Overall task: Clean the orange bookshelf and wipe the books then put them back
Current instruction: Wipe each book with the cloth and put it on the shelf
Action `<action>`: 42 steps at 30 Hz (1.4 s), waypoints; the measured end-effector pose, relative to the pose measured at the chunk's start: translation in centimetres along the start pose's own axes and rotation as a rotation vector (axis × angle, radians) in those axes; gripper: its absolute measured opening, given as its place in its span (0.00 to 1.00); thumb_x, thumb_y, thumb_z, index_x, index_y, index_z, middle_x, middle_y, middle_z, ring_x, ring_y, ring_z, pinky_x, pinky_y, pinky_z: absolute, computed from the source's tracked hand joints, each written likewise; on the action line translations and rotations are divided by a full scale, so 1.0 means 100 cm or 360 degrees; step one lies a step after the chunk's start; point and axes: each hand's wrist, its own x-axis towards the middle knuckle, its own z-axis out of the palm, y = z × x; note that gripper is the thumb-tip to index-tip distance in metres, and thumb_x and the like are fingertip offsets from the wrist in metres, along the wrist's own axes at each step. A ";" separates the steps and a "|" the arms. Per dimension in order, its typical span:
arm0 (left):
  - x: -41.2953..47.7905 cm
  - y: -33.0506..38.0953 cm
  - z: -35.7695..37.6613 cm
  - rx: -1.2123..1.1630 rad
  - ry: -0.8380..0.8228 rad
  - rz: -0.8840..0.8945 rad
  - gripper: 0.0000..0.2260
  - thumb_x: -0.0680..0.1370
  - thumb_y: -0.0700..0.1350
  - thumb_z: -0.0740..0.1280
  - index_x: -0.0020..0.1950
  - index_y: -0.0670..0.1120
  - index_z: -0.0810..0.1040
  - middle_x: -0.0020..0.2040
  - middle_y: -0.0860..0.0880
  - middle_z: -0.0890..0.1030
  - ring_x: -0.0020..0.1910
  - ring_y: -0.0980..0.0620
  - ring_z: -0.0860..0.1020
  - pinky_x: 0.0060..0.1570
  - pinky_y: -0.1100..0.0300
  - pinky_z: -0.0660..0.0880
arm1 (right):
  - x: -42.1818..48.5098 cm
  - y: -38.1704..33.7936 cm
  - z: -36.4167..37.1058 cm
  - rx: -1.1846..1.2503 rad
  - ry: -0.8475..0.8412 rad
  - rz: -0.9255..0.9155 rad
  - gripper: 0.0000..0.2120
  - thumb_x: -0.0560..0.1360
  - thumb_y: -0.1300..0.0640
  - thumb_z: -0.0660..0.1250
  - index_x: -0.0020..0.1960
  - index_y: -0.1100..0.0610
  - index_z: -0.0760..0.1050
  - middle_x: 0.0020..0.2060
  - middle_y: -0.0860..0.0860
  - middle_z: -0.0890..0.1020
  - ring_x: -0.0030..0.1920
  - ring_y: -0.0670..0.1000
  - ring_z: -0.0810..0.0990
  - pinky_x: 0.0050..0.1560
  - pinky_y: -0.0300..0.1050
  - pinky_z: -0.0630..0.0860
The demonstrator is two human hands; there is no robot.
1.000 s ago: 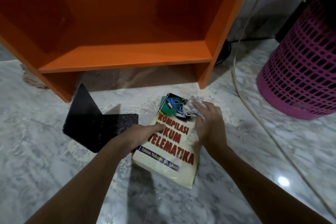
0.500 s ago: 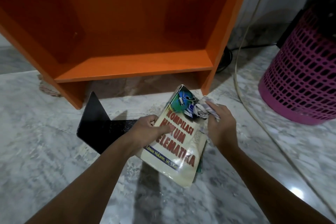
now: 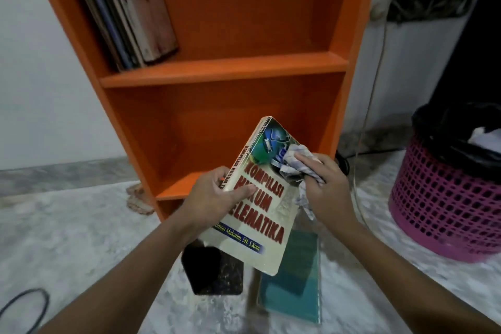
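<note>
The book, cream-covered with the red title "KOMPILASI HUKUM TELEMATIKA", is up off the floor in your two hands, tilted with its top corner leaning away from you, in front of the open lower compartment of the orange bookshelf. Your left hand grips it at the spine edge, thumb laid across the front cover and fingers curled behind. Your right hand holds a crumpled pale cloth bunched in its fingers and presses it against the cover's upper right part, beside the blue-green picture; a tail of the cloth hangs down past the book's right edge. Below the held book, a teal book lies flat on the marble floor, and just to its left a black bookend rests on the floor, partly hidden by the cream book's lower corner. On the bookshelf's upper shelf, a row of books leans against the left wall of the compartment; the lower compartment behind your hands shows only its orange boards. To the right of the bookshelf, a pale cable runs down the wall to the floor, and further right stands a pink basket lined with a black bag. A loop of black cable lies on the floor at the lower left.
</note>
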 end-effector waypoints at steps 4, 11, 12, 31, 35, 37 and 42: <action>-0.017 0.062 -0.027 0.0010 0.0198 0.0235 0.11 0.76 0.47 0.72 0.54 0.46 0.74 0.42 0.47 0.86 0.37 0.49 0.86 0.33 0.58 0.81 | 0.060 -0.067 -0.006 0.0124 0.0104 -0.0239 0.22 0.73 0.65 0.59 0.63 0.52 0.79 0.55 0.47 0.78 0.57 0.49 0.77 0.54 0.52 0.77; -0.014 0.154 -0.079 -0.0041 0.0736 0.0712 0.11 0.75 0.49 0.73 0.54 0.49 0.76 0.42 0.48 0.85 0.36 0.52 0.85 0.35 0.51 0.83 | 0.171 -0.179 -0.008 0.0279 0.0127 -0.0335 0.21 0.78 0.68 0.59 0.64 0.50 0.77 0.56 0.48 0.78 0.52 0.37 0.75 0.53 0.35 0.75; -0.007 0.162 -0.088 0.0020 0.0825 0.0791 0.12 0.75 0.50 0.73 0.55 0.49 0.76 0.44 0.48 0.85 0.37 0.53 0.85 0.35 0.51 0.83 | 0.185 -0.187 -0.008 0.0276 0.0095 -0.0293 0.20 0.78 0.67 0.59 0.64 0.51 0.78 0.57 0.48 0.79 0.53 0.38 0.76 0.56 0.37 0.76; 0.185 0.167 -0.146 0.0563 0.2184 0.0697 0.15 0.70 0.41 0.72 0.52 0.45 0.68 0.51 0.44 0.74 0.53 0.43 0.73 0.59 0.42 0.70 | 0.312 -0.200 0.051 0.0094 -0.0571 -0.0044 0.18 0.78 0.65 0.59 0.53 0.48 0.84 0.41 0.48 0.86 0.35 0.55 0.82 0.33 0.42 0.75; 0.220 0.152 -0.153 0.0740 0.2255 0.0428 0.39 0.65 0.35 0.74 0.70 0.46 0.56 0.68 0.41 0.57 0.67 0.38 0.59 0.67 0.36 0.61 | 0.321 -0.187 0.057 0.0045 -0.0616 -0.0039 0.16 0.78 0.65 0.59 0.48 0.50 0.83 0.34 0.55 0.84 0.24 0.48 0.71 0.25 0.39 0.66; 0.227 0.146 -0.158 0.1050 0.2232 0.0414 0.54 0.63 0.37 0.77 0.78 0.45 0.43 0.73 0.40 0.50 0.71 0.38 0.53 0.70 0.38 0.59 | 0.323 -0.182 0.057 0.0082 -0.0617 0.0007 0.17 0.79 0.65 0.59 0.49 0.48 0.82 0.28 0.51 0.82 0.20 0.45 0.66 0.23 0.36 0.62; 0.252 0.132 -0.174 0.1742 0.2137 0.0540 0.49 0.70 0.42 0.74 0.81 0.48 0.44 0.78 0.38 0.35 0.78 0.42 0.39 0.75 0.42 0.41 | 0.328 -0.171 0.061 0.0159 -0.0661 0.0158 0.18 0.80 0.63 0.59 0.55 0.42 0.81 0.25 0.49 0.81 0.22 0.48 0.63 0.23 0.38 0.60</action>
